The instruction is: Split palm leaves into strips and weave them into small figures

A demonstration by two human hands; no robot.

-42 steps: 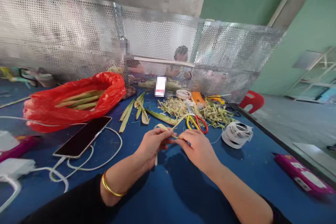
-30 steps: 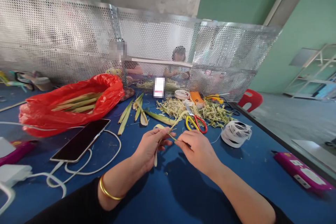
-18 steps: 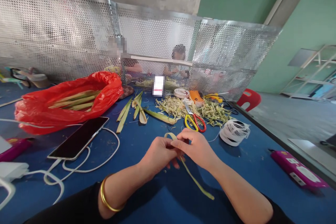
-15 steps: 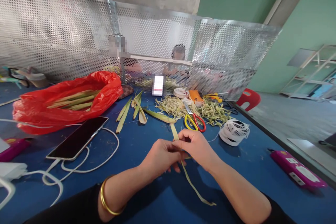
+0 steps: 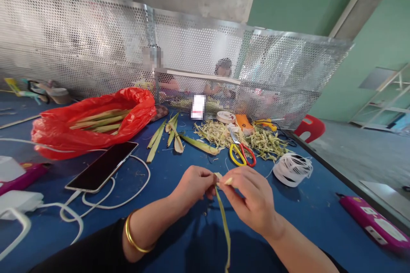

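Note:
A narrow pale-green leaf strip [image 5: 225,217], perhaps husk, hangs from between my two hands toward the table's front. Its upper end is pinched in the fingers of my left hand [image 5: 196,185]. My right hand [image 5: 253,198] meets it from the other side, thumb and fingers closed on a folded, cream-coloured part of the strip. The fingertips hide just how the strip is folded. Past my hands lie scissors [image 5: 239,143] with one yellow and one red handle. Beside them a longer green leaf piece [image 5: 200,146] rests on the blue table [image 5: 173,222].
At left stands a red plastic bag [image 5: 51,130] of leaves, near a phone [image 5: 104,166] with a white cable. Shredded leaf bits [image 5: 214,132] lie at the back. On the right are a white cord roll [image 5: 291,170] and a purple box [image 5: 373,222]. People sit behind a perforated screen [image 5: 195,38].
My right hand has turned and drawn slightly right, now pinching a folded piece of the strip. The strip's upper part no longer stretches out beyond my hands; its tail hangs straighter.

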